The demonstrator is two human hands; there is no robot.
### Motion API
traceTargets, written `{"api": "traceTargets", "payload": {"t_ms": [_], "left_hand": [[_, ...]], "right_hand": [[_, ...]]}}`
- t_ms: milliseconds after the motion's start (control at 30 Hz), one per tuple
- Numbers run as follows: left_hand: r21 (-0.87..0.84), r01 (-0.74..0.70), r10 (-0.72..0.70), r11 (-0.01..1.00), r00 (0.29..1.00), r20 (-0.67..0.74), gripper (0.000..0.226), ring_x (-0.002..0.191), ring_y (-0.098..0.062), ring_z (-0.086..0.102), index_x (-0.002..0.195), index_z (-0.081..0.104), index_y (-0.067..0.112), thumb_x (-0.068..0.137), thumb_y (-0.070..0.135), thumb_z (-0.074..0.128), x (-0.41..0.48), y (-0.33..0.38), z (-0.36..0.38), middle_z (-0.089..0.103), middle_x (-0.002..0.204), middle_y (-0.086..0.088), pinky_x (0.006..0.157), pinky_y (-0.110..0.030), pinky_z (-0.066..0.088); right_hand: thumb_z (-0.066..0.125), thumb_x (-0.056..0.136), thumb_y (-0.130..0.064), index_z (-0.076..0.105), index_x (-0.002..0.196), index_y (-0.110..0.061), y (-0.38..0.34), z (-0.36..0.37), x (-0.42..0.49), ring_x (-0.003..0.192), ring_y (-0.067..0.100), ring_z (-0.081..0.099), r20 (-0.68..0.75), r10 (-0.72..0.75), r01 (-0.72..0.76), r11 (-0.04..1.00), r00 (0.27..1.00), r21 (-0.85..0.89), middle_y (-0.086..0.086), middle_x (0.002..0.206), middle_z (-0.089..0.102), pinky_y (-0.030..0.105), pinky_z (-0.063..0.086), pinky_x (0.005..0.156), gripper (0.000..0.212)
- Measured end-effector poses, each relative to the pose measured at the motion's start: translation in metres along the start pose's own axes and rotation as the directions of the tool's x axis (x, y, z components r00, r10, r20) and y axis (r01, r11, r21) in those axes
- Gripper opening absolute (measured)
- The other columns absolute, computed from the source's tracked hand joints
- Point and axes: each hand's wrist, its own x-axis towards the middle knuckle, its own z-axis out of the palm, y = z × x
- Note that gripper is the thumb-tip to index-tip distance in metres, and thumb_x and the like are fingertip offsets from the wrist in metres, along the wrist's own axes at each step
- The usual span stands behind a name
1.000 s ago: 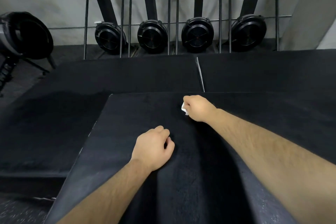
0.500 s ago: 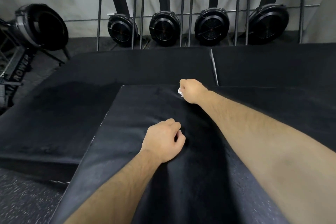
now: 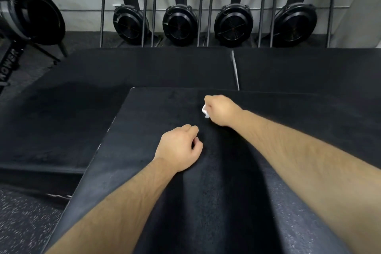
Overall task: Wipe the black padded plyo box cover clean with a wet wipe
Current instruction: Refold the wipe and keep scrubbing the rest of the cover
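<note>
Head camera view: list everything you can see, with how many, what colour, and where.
plyo box cover: one, black, centre foreground
wet wipe: one, white, bunched on the cover near its far edge
lower pads: two, black, behind and left of the cover, seam between them
upright rowers: four, black, along the back wall
machine: one, black, far left
floor: dark, speckled, bottom left
left hand: fingers curled, rests on the cover
right hand: grips the wet wipe

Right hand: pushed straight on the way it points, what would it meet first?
Probably nothing solid: the right hand would run off the far edge of the plyo box cover, above the lower mat.
</note>
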Motion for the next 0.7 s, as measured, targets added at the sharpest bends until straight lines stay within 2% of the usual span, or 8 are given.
{"api": "traceTargets", "payload": {"t_ms": [67, 233, 333, 400, 533, 700], "left_hand": [[0.001, -0.01, 0.01, 1.0, 1.0, 0.001, 0.02, 0.056, -0.012, 0.043, 0.072, 0.036, 0.024, 0.089, 0.034, 0.04, 0.001, -0.002, 0.002, 0.043, 0.066, 0.006, 0.05, -0.03, 0.039], [-0.005, -0.019, 0.019, 1.0, 1.0, -0.007, 0.018, 0.056, -0.013, 0.042, 0.073, 0.038, 0.021, 0.088, 0.032, 0.035, 0.002, -0.007, 0.004, 0.043, 0.067, 0.005, 0.049, -0.03, 0.036], [-0.021, -0.032, 0.032, 0.999, 0.999, 0.003, 0.016, 0.056, -0.014, 0.042, 0.074, 0.038, 0.021, 0.088, 0.028, 0.037, -0.001, -0.009, 0.005, 0.043, 0.067, 0.006, 0.049, -0.032, 0.036], [-0.038, -0.026, 0.026, 0.999, 1.0, -0.004, 0.014, 0.057, -0.014, 0.042, 0.076, 0.036, 0.021, 0.089, 0.024, 0.04, -0.001, -0.01, 0.005, 0.041, 0.066, 0.008, 0.049, -0.031, 0.032], [-0.051, -0.008, 0.008, 0.999, 1.0, 0.007, 0.017, 0.059, -0.015, 0.04, 0.077, 0.036, 0.023, 0.09, 0.018, 0.046, -0.003, -0.005, -0.001, 0.035, 0.065, 0.012, 0.052, -0.031, 0.025], [-0.013, 0.008, -0.008, 1.0, 0.999, 0.045, 0.015, 0.063, -0.015, 0.048, 0.079, 0.044, 0.019, 0.093, 0.025, 0.043, -0.006, 0.0, -0.005, 0.048, 0.073, 0.008, 0.054, -0.035, 0.042]], "right_hand": [[0.049, 0.097, -0.012, 0.047, 0.09, -0.013, -0.003, 0.002, 0.027, 0.095, 0.027, 0.058, -0.011, 0.041, -0.041, 0.999, 0.999, -0.021, 0.006, 0.109, 0.063, 0.043, 0.052, 0.084, 0.007], [0.053, 0.097, -0.017, 0.046, 0.093, -0.011, -0.018, 0.002, 0.052, 0.091, 0.027, 0.056, -0.023, 0.067, -0.068, 0.998, 0.997, -0.014, 0.008, 0.106, 0.062, 0.037, 0.046, 0.072, 0.01], [0.048, 0.096, -0.014, 0.05, 0.088, -0.011, -0.027, 0.006, 0.023, 0.09, 0.026, 0.06, 0.001, 0.044, -0.044, 0.998, 0.999, 0.052, 0.005, 0.104, 0.066, 0.042, 0.053, 0.079, 0.008], [0.048, 0.093, -0.013, 0.05, 0.085, -0.013, -0.036, 0.012, -0.004, 0.087, 0.025, 0.061, 0.027, -0.007, 0.005, 0.998, 1.0, 0.07, 0.003, 0.1, 0.067, 0.043, 0.054, 0.079, 0.009], [0.047, 0.091, -0.004, 0.047, 0.078, -0.02, -0.049, 0.019, -0.065, 0.08, 0.017, 0.056, 0.033, -0.081, 0.078, 0.993, 0.996, 0.086, -0.012, 0.085, 0.057, 0.031, 0.045, 0.068, 0.02], [0.043, 0.096, -0.013, 0.056, 0.082, -0.016, -0.04, 0.021, -0.104, 0.084, 0.013, 0.059, 0.032, -0.078, 0.074, 0.991, 0.996, 0.11, -0.011, 0.094, 0.065, 0.032, 0.05, 0.076, 0.019]]}}
